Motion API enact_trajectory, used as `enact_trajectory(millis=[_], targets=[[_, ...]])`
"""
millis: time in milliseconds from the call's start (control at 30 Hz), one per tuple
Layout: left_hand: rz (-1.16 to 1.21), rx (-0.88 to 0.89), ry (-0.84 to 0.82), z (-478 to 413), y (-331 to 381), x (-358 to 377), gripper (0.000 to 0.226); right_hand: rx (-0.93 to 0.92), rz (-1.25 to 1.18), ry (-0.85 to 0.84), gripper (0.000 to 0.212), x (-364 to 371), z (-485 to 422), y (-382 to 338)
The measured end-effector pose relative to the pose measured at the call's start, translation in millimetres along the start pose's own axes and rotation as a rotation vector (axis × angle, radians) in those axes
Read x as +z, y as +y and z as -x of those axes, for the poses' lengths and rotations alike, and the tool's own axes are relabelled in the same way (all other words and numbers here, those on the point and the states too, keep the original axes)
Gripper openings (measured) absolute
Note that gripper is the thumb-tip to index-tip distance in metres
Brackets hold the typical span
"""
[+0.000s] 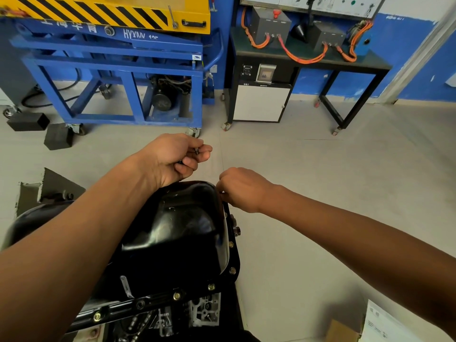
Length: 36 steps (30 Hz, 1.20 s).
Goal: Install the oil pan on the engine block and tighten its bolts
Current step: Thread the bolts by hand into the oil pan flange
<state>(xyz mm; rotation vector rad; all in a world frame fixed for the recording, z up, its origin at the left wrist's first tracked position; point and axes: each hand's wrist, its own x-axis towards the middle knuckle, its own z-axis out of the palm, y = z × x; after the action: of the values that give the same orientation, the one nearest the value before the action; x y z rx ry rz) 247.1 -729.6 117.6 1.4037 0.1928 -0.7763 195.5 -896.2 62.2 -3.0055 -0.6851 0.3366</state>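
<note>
Oil pan [177, 230] sits on the engine block [204, 312], under both my hands. Left hand [172, 159] hovers above the pan's far edge, fingers curled round loose bolts [196, 151]. Right hand [243, 190] is at the pan's far right corner, fingertips bunched narrow against the flange; I cannot tell whether they hold anything. Flange bolts [177, 296] are seated along the pan's near and right edges.

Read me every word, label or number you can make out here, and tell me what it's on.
"HY", white, on the blue lift frame; following letters and digits unclear.
Chinese characters on its upper beam: tops cut off, unreadable.
Labels on black boxes, wall panel, white paper: too small or blurred.
</note>
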Motion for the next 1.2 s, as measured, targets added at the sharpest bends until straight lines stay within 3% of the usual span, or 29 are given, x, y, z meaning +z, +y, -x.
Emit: enact_trajectory(millis=[200,367,500,800,1033,1200], targets=[[-0.001,-0.002,0.002,0,0,0,0.025,0.020,-0.018,0.034,0.032,3,0,-1],[-0.011,-0.002,0.002,0,1,1,0.025,-0.037,-0.075,0.116,0.023,8,5,1],[-0.012,-0.007,-0.001,1,1,1,0.025,-0.012,-0.062,0.134,0.031,13,2,1],[-0.019,-0.005,-0.005,0,1,1,0.025,-0.023,0.014,0.117,0.024,15,3,0],[-0.019,-0.004,-0.006,-1,1,0,0.025,0.022,0.041,0.113,0.029,11,0,0],[-0.025,-0.007,0.004,-1,1,0,0.026,-0.059,-0.021,0.065,0.016,5,0,7]])
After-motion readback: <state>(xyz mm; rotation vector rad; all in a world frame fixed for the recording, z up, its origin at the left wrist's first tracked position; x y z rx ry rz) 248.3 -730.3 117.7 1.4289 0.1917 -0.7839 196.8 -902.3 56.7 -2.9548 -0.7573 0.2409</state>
